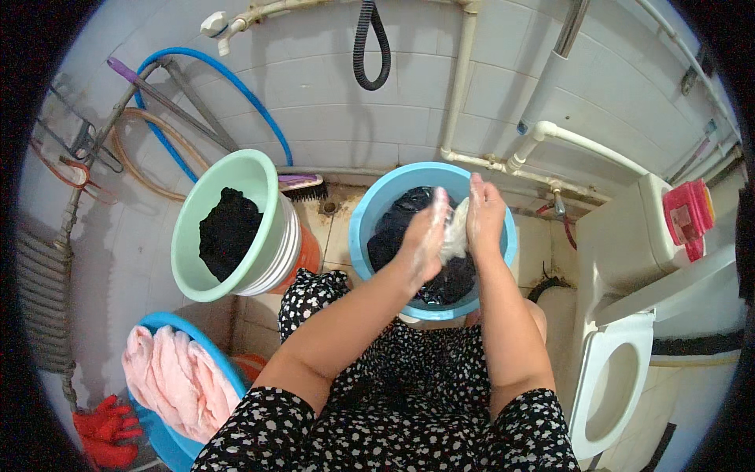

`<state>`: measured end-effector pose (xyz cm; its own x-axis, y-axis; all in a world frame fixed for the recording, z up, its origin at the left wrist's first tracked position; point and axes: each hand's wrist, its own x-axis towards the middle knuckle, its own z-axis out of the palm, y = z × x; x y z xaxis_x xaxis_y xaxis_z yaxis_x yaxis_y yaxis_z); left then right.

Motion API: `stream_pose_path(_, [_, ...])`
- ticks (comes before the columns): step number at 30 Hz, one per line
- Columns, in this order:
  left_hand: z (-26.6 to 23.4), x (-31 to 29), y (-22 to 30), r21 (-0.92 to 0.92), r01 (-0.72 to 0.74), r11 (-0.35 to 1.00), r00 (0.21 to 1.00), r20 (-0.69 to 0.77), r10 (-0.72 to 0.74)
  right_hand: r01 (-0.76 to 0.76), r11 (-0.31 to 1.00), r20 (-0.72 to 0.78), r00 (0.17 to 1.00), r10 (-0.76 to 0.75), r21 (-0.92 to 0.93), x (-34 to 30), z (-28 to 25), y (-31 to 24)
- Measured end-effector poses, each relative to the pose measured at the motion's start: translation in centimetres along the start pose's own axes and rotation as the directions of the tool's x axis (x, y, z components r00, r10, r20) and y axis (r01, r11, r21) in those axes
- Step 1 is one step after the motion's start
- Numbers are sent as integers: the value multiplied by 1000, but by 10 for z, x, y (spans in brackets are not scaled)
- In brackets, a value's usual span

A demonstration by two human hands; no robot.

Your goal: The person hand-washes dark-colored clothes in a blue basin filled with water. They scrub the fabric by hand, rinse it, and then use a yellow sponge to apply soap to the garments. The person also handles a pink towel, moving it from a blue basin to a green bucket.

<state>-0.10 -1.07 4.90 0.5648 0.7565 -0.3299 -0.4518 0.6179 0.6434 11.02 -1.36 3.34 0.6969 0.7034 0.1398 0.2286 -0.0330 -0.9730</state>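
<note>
Two flattish, unclenched palms, your left hand (425, 236) and right hand (485, 214), are sandwiching a white, crumpled cloth (455, 236) lengthwise between them, above the round light-blue plastic basin (359, 236).

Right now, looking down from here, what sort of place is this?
Most likely a small bathroom, used here for laundry too: a toilet stands at the right, a tap is fixed to the tiled wall, and a blue basin holds dark cloth.
</note>
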Motion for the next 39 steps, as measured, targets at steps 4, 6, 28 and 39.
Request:
stream_pose_path(4, [-13, 9, 24, 37, -74, 997, 987, -142, 79, 175, 983, 18, 984, -176, 50, -33, 0, -40])
stream_pose_path(6, [-30, 27, 25, 113, -65, 991, 991, -108, 78, 390, 921, 191, 905, -379, -18, -60, 4, -39])
stream_pose_path(28, [-2, 2, 24, 330, -26, 944, 999, 47, 11, 63, 993, -116, 992, -52, 96, -1, -17, -9])
stream_pose_path(39, [-22, 6, -25, -129, 55, 990, 980, 199, -29, 454, 786, 180, 890, -419, -419, -32, 7, -22])
